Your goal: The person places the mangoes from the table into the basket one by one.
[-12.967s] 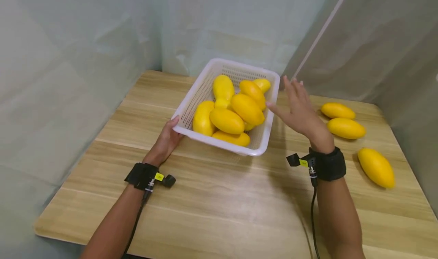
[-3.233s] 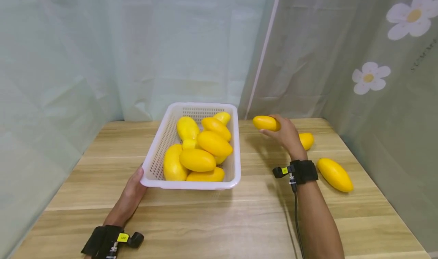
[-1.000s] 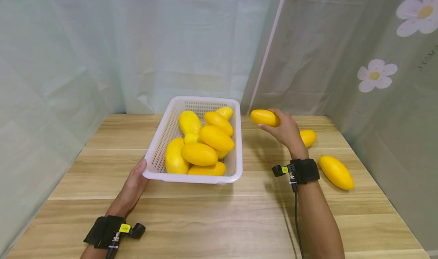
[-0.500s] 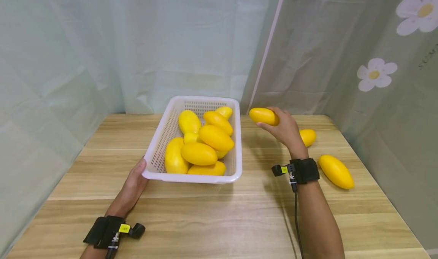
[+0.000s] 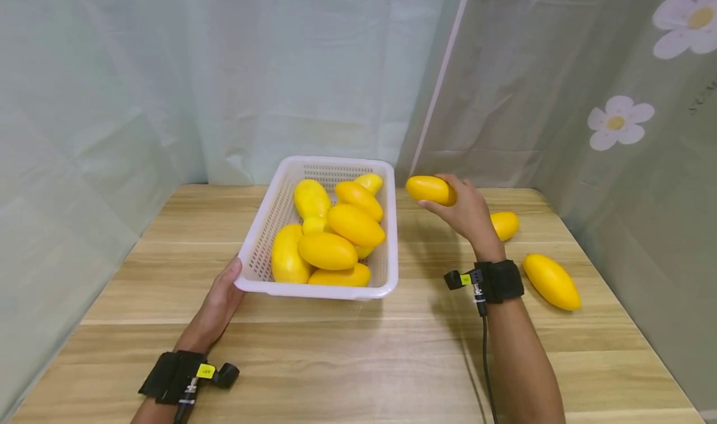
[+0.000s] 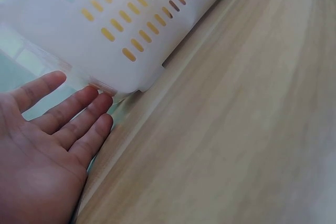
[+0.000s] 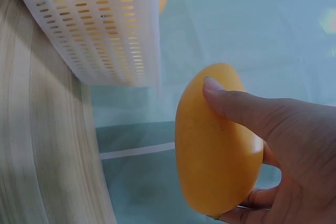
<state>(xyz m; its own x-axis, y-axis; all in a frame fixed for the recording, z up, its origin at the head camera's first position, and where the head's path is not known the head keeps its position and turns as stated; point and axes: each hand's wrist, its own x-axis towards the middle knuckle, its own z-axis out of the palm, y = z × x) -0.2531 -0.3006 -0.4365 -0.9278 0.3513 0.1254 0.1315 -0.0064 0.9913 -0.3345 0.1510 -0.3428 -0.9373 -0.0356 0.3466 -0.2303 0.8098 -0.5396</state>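
A white perforated plastic basket (image 5: 319, 289) with several yellow mangoes (image 5: 327, 251) piled inside stands left of the table's middle. My left hand (image 5: 217, 302) is at its front left corner, thumb up by the rim. In the left wrist view the fingers (image 6: 79, 103) reach out fairly straight, their tips right at the basket's corner. To the right of the basket, my right hand (image 5: 469, 212) grips one mango (image 5: 429, 190) between thumb and fingers, raised over the back of the table. The right wrist view has the thumb lying along this mango (image 7: 210, 145), beside the basket's slotted wall (image 7: 100, 30).
Two more mangoes lie on the wooden table (image 5: 336, 355) to the right: one (image 5: 505, 225) partly behind my right wrist, another (image 5: 551, 282) nearer the right edge. Pale curtains (image 5: 302, 69) hang close behind and at both sides. A cable (image 5: 488, 368) runs from the right wristband.
Thirteen seconds ago my right hand was empty and three mangoes lay at the right; now it holds one of them. Over the last second the held mango has shifted slightly left toward the basket.
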